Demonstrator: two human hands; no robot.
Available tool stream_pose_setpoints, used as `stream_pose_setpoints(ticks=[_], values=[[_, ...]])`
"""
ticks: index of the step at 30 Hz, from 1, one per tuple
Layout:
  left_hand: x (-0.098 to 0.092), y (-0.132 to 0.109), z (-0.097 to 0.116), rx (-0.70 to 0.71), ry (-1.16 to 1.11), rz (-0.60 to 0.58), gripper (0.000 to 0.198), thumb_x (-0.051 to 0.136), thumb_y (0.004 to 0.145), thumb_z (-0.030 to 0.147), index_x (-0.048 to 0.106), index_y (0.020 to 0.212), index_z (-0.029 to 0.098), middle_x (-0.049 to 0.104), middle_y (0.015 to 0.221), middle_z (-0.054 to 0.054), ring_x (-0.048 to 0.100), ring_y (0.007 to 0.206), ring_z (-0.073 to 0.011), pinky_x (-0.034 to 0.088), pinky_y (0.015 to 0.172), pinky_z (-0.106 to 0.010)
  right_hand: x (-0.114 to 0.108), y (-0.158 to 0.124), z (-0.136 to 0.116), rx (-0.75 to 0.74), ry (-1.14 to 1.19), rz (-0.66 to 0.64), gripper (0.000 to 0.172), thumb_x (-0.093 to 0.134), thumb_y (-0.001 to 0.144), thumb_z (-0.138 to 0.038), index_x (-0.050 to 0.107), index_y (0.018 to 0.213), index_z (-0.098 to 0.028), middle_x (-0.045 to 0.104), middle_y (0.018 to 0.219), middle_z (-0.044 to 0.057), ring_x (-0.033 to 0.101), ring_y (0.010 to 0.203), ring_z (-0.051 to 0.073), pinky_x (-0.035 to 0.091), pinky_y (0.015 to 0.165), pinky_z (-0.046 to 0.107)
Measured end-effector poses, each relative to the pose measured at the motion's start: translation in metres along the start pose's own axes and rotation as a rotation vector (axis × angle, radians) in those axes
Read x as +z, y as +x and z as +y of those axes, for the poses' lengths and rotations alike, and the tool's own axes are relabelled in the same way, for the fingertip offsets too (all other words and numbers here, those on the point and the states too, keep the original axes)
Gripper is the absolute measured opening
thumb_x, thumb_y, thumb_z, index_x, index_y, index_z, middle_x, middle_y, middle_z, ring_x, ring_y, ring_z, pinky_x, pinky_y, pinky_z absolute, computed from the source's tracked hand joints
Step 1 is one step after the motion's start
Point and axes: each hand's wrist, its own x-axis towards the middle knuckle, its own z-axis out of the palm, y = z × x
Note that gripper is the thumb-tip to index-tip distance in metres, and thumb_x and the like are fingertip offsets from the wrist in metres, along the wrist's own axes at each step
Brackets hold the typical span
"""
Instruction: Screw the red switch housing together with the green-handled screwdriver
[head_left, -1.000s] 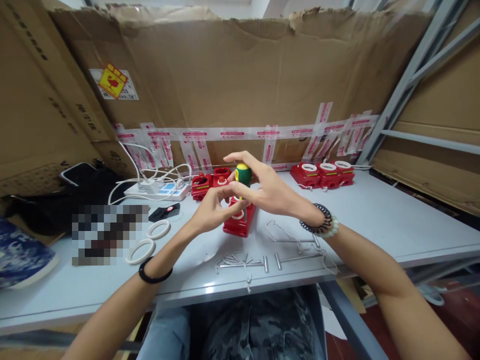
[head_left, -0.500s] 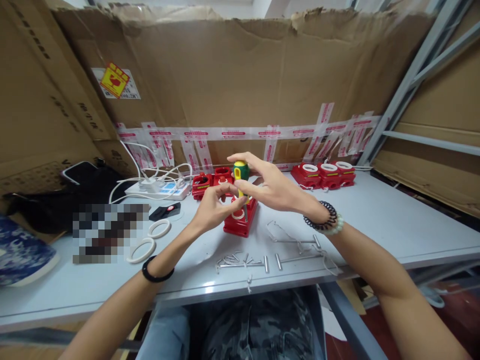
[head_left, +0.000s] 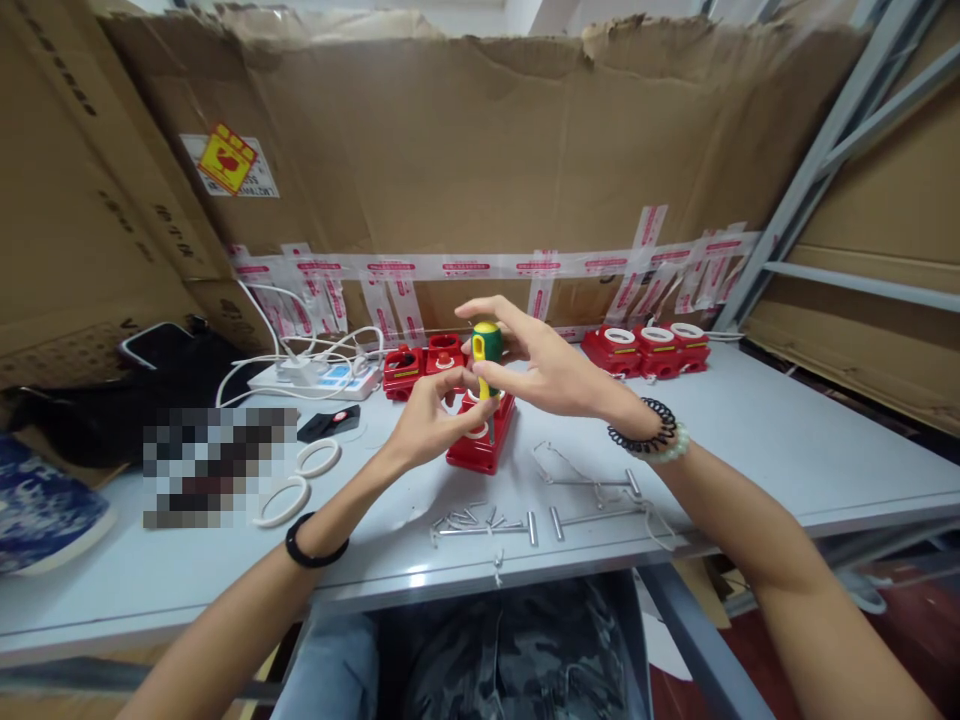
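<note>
A green and yellow screwdriver (head_left: 487, 348) stands upright with its tip down in a red plastic box (head_left: 481, 440) at the middle of the grey table (head_left: 750, 440). My right hand (head_left: 551, 370) grips the handle with thumb and fingers, its other fingers spread above. My left hand (head_left: 431, 415) pinches the lower part of the screwdriver just above the red box. Both wrists wear bands.
Loose screws and metal pins (head_left: 487, 522) lie near the front edge. White rings (head_left: 300, 480) rest at the left. More red boxes sit at the back centre (head_left: 420, 365) and back right (head_left: 649, 348). A white power strip (head_left: 315, 378) with cables lies back left. Cardboard walls surround the table.
My right hand has turned a little on the screwdriver handle, and its fingers have shifted. The left hand and the red box have stayed in place.
</note>
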Motion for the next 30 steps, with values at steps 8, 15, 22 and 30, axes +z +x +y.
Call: stream_pose_setpoints(ticks=[8,15,22,30], values=[[0.01,-0.004,0.0,0.005,0.022,0.1,0.021,0.072,0.071,0.032,0.063,0.082,0.017,0.063,0.073,0.001,0.051,0.066,-0.0128,0.036,0.06,-0.025,0.007,-0.001,-0.004,0.09,-0.191,0.168,0.019,0.063,0.078,-0.029,0.051,0.087,-0.019,0.05,0.066,-0.006,0.041,0.057,0.008,0.034,0.056,0.024],[0.003,-0.003,0.002,0.012,0.026,0.045,0.017,0.067,0.076,0.032,0.066,0.078,0.015,0.065,0.07,0.0,0.053,0.063,-0.0131,0.037,0.056,-0.026,-0.001,-0.001,-0.008,0.056,-0.14,0.014,0.028,0.057,0.083,-0.028,0.053,0.108,-0.019,0.058,0.083,-0.001,0.049,0.068,0.01,0.039,0.065,0.026],[0.007,-0.004,0.003,0.028,0.096,0.065,0.016,0.067,0.075,0.031,0.064,0.083,0.016,0.064,0.073,0.002,0.054,0.066,-0.012,0.039,0.059,-0.023,0.0,0.0,-0.004,0.077,-0.088,0.047,0.021,0.062,0.078,-0.025,0.054,0.095,-0.018,0.058,0.077,-0.002,0.049,0.064,0.01,0.039,0.061,0.025],[0.008,-0.005,0.0,-0.021,0.084,0.089,0.019,0.065,0.075,0.031,0.059,0.068,0.015,0.06,0.063,0.002,0.049,0.059,-0.0107,0.036,0.058,-0.025,0.009,0.002,-0.004,0.068,-0.158,0.122,0.023,0.062,0.08,-0.03,0.053,0.097,-0.018,0.056,0.074,-0.004,0.045,0.061,0.009,0.038,0.061,0.026]])
